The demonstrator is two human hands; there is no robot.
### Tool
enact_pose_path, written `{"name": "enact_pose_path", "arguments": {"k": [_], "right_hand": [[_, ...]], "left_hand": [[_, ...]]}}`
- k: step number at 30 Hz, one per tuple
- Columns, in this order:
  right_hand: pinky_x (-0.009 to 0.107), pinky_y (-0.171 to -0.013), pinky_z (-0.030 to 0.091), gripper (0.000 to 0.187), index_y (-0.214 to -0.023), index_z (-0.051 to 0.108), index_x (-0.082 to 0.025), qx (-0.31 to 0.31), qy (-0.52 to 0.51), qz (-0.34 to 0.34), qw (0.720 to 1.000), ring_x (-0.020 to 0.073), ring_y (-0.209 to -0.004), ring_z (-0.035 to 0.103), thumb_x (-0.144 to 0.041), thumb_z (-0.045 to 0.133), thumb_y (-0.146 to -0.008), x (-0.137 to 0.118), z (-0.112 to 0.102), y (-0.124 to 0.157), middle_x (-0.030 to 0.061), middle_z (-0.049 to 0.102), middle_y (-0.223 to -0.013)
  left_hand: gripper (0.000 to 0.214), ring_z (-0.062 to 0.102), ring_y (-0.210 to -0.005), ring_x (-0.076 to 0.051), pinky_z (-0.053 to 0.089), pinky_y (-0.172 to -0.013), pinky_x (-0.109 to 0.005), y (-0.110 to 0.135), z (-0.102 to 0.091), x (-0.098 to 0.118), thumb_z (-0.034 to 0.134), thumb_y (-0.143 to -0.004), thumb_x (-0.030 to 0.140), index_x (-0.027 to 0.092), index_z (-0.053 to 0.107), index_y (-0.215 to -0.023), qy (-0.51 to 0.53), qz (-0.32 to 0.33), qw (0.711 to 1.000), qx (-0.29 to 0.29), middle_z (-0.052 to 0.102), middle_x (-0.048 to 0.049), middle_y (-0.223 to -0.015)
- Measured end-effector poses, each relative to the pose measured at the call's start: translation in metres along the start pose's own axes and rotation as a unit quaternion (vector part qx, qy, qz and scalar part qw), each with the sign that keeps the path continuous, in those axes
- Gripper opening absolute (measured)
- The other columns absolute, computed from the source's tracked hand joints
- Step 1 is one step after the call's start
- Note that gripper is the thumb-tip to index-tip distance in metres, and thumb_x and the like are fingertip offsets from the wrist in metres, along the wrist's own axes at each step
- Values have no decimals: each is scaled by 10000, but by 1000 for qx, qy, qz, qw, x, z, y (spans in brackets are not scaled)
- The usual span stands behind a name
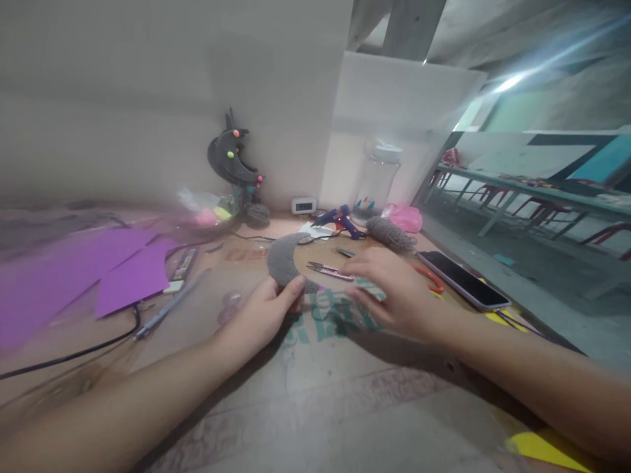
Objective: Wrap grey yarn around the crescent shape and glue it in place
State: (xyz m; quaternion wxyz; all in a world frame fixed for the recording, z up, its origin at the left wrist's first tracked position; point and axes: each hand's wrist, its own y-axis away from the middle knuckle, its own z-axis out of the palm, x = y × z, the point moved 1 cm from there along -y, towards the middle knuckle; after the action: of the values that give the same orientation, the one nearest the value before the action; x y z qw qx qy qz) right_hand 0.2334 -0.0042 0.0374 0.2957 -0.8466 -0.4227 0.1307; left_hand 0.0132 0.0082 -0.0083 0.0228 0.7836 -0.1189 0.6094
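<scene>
My left hand (263, 312) pinches the lower end of a grey felt crescent (284, 261), which stands up from the cardboard-covered table (315, 394). My right hand (394, 292) hovers just right of it, fingers stretched out over small scissors (329, 270) and a patterned strip (367, 287). Nothing shows inside the right hand's fingers. Behind stand a blue glue gun (342, 221) and a ball of grey yarn (390, 234).
Purple paper sheets (98, 272) lie at the left, with a black cable (73, 355) and a pen (165, 309). A dark crescent ornament (231, 161) stands at the wall. A phone (463, 279), a clear jar (377, 177), a pink bag (405, 217) sit right.
</scene>
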Motion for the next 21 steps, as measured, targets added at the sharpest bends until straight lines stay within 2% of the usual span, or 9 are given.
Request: {"name": "enact_pose_path", "arguments": {"k": [2, 5, 6, 10, 13, 17, 21], "right_hand": [[370, -858, 493, 192, -1054, 619, -171, 31, -13, 110, 993, 222, -969, 625, -291, 528, -934, 22, -3, -3, 94, 687, -1028], [362, -943, 483, 267, -1146, 598, -177, -8, -46, 291, 956, 221, -1080, 616, -299, 539, -916, 67, 5, -5, 94, 657, -1179], [361, -961, 481, 322, -1206, 578, -165, -21, -48, 314, 948, 225, -1115, 610, -284, 541, -909, 82, 9, -6, 109, 635, -1241], [365, -990, 468, 435, -1275, 571, -144, -71, -39, 368, 926, 261, -1145, 611, -281, 618, -865, 134, 27, -20, 134, 612, -1304], [444, -1012, 450, 409, -1268, 563, -159, -93, -30, 396, 913, 260, -1164, 581, -313, 625, -895, 160, 42, -36, 118, 590, -1305], [428, -873, 535, 333, -1212, 573, -156, -130, -46, 416, 899, 214, -1032, 616, -347, 582, -939, 177, 67, -53, 87, 597, -1209], [426, -872, 534, 337, -1218, 568, -158, -117, -49, 424, 896, 216, -1037, 612, -342, 584, -937, 176, 85, -58, 89, 592, -1215]], "left_hand": [[369, 421, -557, -118, 314, -527, -243, -1, 1, 0, 543, -863, 485, 190, 496, -645, 16, 14, 1000, 7, 485, 43, -599], [327, 445, -574, -122, 329, -531, -237, -3, 3, -1, 557, -856, 463, 191, 510, -679, 32, 22, 999, -9, 501, 41, -614], [326, 443, -573, -122, 329, -530, -238, -4, 3, -1, 557, -855, 462, 190, 511, -681, 27, 17, 999, -7, 495, 41, -611], [357, 455, -578, -126, 339, -536, -243, -5, 3, -5, 540, -851, 510, 185, 513, -707, 23, -19, 1000, -5, 496, 38, -619], [364, 470, -601, -125, 350, -555, -240, -6, 3, -9, 539, -852, 530, 183, 513, -744, 43, -18, 999, -13, 505, 38, -646], [350, 470, -614, -122, 352, -569, -238, -7, 4, -12, 556, -848, 518, 182, 509, -762, 65, -19, 998, -19, 507, 37, -659], [342, 445, -583, -120, 333, -550, -245, -6, 4, -6, 564, -839, 499, 182, 498, -730, 78, -23, 997, -18, 489, 37, -634]]}}
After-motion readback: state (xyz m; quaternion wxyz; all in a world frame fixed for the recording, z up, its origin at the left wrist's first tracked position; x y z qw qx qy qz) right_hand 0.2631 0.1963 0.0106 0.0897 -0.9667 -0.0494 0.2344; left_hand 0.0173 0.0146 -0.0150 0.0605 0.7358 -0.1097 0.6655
